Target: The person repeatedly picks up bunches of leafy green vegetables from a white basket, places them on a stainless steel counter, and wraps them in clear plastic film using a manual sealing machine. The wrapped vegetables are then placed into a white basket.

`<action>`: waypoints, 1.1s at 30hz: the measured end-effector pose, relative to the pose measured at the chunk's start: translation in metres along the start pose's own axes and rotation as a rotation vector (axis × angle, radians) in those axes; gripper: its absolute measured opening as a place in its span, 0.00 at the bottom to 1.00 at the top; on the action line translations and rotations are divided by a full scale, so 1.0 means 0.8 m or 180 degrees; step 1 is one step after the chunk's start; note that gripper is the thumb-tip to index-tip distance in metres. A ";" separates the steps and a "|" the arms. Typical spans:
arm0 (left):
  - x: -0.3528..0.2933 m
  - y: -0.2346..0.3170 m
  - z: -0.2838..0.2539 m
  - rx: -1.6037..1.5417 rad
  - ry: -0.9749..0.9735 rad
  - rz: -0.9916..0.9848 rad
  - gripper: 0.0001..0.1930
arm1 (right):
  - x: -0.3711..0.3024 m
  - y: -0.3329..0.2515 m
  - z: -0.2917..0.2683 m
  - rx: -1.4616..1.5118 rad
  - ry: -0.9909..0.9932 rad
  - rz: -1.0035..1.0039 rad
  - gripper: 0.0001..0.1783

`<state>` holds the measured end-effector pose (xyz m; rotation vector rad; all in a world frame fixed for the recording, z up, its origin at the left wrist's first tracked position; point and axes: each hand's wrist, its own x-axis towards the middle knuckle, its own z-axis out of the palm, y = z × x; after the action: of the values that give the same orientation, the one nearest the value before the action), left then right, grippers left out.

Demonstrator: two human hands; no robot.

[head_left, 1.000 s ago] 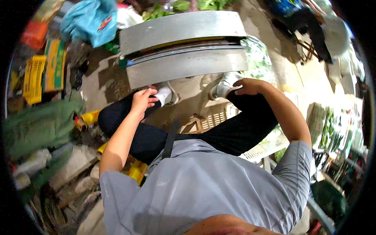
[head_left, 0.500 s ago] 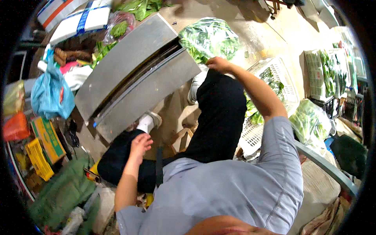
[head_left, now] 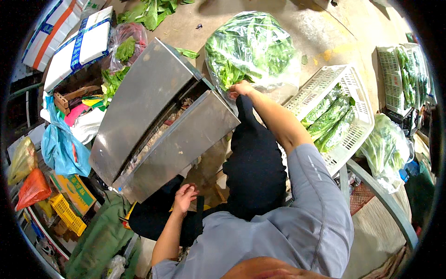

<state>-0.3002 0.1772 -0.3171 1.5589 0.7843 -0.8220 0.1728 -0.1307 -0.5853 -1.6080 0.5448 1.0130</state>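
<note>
My right hand [head_left: 240,89] is just past my raised knee, beside the near edge of a big clear plastic bag [head_left: 278,74] full of leafy greens [head_left: 251,44]. Its fingers bend loosely downward; nothing shows in them, and I cannot tell whether they touch the bag. My left hand [head_left: 185,197] hovers over my other leg, fingers loosely curled and holding nothing visible. Between the hands and the far left stands a grey metal box [head_left: 139,97] with a long dark slot across its top. Bits of debris show inside the slot.
A white slatted crate [head_left: 364,107] with long leafy vegetables [head_left: 332,118] stands to my right, near another bag of greens [head_left: 383,144]. More crates [head_left: 392,79] are farther right. On the left are a blue plastic bag [head_left: 65,144], a white foam box [head_left: 88,37] and a yellow basket [head_left: 67,214].
The whole view has shifted, showing more of the bag and crate on the right. My right hand sits closer to the bag's edge. The left hand's fingers are more curled.
</note>
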 end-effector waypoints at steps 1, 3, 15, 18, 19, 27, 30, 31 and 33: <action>0.002 0.004 -0.001 -0.0071 -0.0016 0.0000 0.15 | -0.007 -0.009 0.000 0.0045 -0.0073 0.0094 0.10; 0.008 0.012 -0.007 -0.0197 -0.0062 -0.0005 0.14 | -0.027 -0.030 -0.003 0.0145 -0.0211 0.0278 0.10; -0.004 0.055 0.013 -0.0041 0.0160 -0.0356 0.15 | -0.082 -0.079 0.017 0.0079 0.0352 0.0327 0.16; -0.006 0.089 0.021 -0.0393 0.0357 -0.0864 0.15 | -0.066 -0.067 0.019 0.0268 0.0321 0.0301 0.18; -0.005 0.087 0.021 -0.0391 0.0353 -0.0849 0.15 | -0.058 -0.058 0.018 0.0333 0.0281 0.0265 0.18; 0.009 0.036 0.015 -0.0192 0.0294 -0.0373 0.14 | -0.063 -0.072 0.033 -0.1387 0.0942 -0.0386 0.42; 0.017 -0.016 0.000 0.0294 0.0197 0.0257 0.14 | -0.110 -0.112 0.040 -0.1581 0.0964 -0.0459 0.55; 0.018 -0.019 -0.003 0.0404 0.0192 0.0369 0.13 | -0.113 -0.114 0.041 -0.1705 0.1020 -0.0478 0.54; 0.017 -0.026 -0.008 0.0627 0.0204 0.0586 0.13 | -0.114 -0.122 0.041 -0.1953 0.1137 -0.0517 0.53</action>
<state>-0.3099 0.1864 -0.3392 1.8109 0.6084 -0.7339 0.1904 -0.0860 -0.4562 -2.3654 0.3412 0.8125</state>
